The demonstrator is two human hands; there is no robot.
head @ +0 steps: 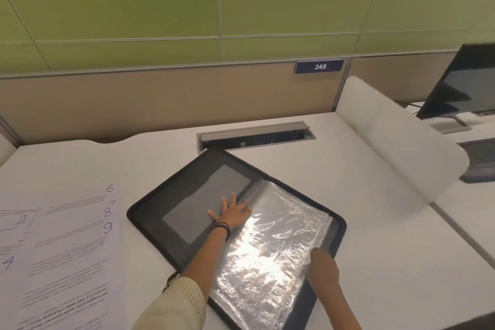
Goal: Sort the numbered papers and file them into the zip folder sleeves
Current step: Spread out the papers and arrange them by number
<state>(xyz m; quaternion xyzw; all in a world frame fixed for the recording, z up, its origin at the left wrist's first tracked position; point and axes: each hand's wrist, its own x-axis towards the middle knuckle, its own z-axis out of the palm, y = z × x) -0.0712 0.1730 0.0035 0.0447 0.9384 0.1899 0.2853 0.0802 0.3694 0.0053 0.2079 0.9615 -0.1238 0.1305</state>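
A black zip folder [150,211] lies open on the white desk, tilted. Its left half shows a grey inner pocket [203,201]; its right half holds shiny clear plastic sleeves [267,257]. My left hand [231,213] lies flat with fingers spread across the fold, touching the pocket and the edge of the sleeves. My right hand [322,266] rests at the right edge of the sleeves; its fingers are tucked out of sight beneath it. Several numbered papers [72,249] are fanned out at the left, showing handwritten 2, 4, 6, 8 and 9.
A cable tray [254,136] with a raised lid sits in the desk behind the folder. A frosted divider [396,147] stands at the right, with a dark monitor [466,83] beyond it. A beige partition with a "248" plate [319,66] closes the back.
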